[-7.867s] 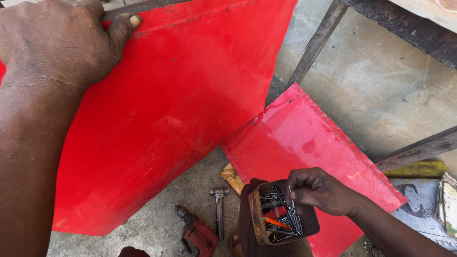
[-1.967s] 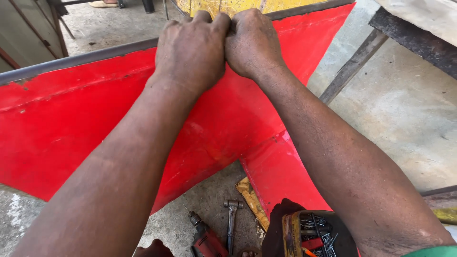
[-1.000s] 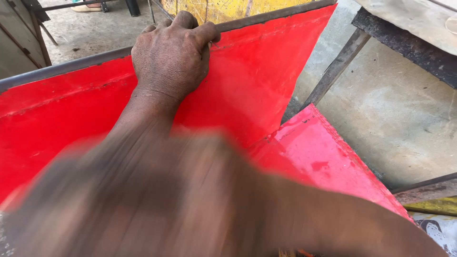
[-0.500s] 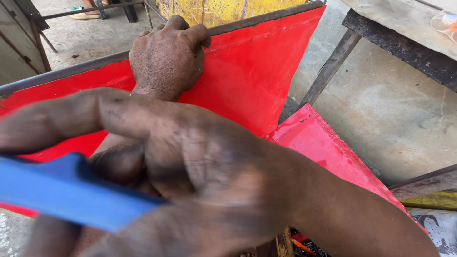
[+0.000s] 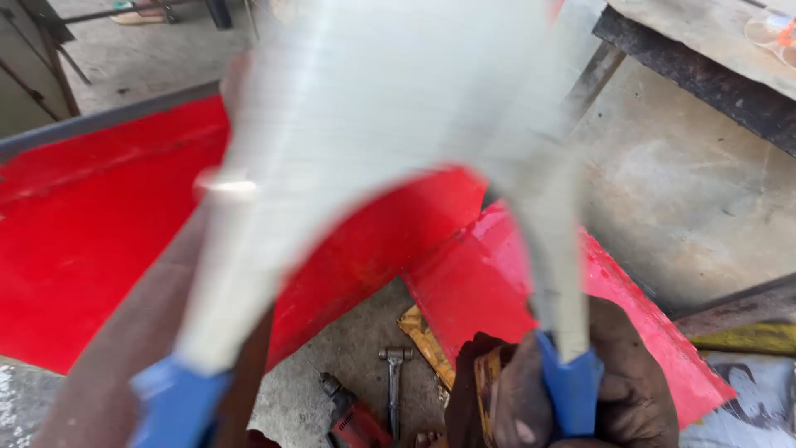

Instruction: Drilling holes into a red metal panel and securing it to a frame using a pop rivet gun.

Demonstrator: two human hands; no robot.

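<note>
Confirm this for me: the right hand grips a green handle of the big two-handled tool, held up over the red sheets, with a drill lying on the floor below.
Not quite. The head view shows the right hand gripping a blue handle, not a green one. The rest holds: the big two-handled tool is blurred but up over the red sheets, and a drill lies on the floor below.

The concrete floor (image 5: 705, 191) carries the things. A small red sheet-metal panel (image 5: 497, 290) lies flat on it, near the bottom edge of the head view. Just left of that panel lie a yellowish flat scrap (image 5: 423, 340), a metal T-handled tool (image 5: 395, 382) and a red power drill (image 5: 352, 419), close together.
</note>
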